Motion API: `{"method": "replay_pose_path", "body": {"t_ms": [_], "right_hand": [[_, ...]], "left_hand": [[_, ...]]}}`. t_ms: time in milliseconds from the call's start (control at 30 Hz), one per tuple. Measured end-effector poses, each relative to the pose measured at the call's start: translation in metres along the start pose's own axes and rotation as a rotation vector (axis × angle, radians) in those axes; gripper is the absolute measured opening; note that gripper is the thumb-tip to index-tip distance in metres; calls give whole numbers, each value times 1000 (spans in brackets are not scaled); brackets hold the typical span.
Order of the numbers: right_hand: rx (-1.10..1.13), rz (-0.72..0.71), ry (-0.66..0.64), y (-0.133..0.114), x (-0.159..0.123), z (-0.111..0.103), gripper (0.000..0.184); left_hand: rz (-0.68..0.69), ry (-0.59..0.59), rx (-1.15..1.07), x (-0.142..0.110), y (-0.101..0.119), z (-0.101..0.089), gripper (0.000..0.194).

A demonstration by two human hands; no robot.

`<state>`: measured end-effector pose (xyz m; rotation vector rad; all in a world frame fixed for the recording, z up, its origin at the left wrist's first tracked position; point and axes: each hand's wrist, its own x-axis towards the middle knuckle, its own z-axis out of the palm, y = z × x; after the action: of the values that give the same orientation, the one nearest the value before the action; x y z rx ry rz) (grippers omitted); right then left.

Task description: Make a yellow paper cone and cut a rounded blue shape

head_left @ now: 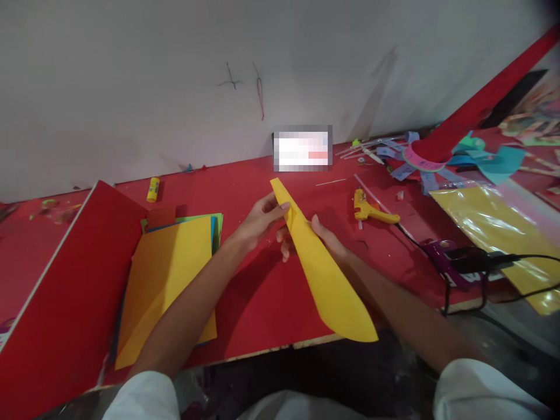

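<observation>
A long yellow paper (pixel 324 274), folded or curled into a narrow shape, is held between my two hands above the red table. With thumb on top, my left hand (pixel 262 219) pinches it near its narrow far end. Along the right edge, my right hand (pixel 330 239) grips the same paper, its thumb on the near side and its fingers showing beneath, to the left. The wide end of the paper hangs toward me, over the table's front edge. To the left lies a stack of coloured sheets (pixel 170 274), yellow on top, with blue and green edges showing.
A red board (pixel 61 291) stands at the left beside the sheets. A yellow glue stick (pixel 153 189) is behind them. On the right are a yellow glue gun (pixel 374 210) with its black cord, a plastic-wrapped yellow pack (pixel 494 227) and a red post (pixel 494 96) rising through the table (pixel 262 315).
</observation>
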<state>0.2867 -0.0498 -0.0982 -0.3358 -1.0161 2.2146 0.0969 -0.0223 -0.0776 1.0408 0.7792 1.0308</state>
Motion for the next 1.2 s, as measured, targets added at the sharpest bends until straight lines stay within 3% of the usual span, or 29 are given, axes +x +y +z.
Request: {"method": "replay_pose_path", "body": {"t_ms": [233, 433, 600, 900, 1033, 1200], "right_hand": [[-50, 79, 50, -1, 0, 0, 41], [0, 79, 124, 4, 1, -3, 37], [-15, 95, 134, 3, 3, -2, 40], [-30, 79, 147, 6, 4, 0, 43], [-60, 126, 226, 12, 5, -5, 48], [-70, 99, 192, 10, 2, -5, 66]], "left_hand": [[-15, 101, 40, -4, 2, 15, 43], [-32, 73, 67, -9, 3, 30, 58], [-44, 127, 90, -10, 3, 35, 65], [-117, 211, 143, -12, 4, 41, 45], [-127, 245, 130, -11, 1, 40, 44], [-1, 400, -50, -4, 13, 31, 36]]}}
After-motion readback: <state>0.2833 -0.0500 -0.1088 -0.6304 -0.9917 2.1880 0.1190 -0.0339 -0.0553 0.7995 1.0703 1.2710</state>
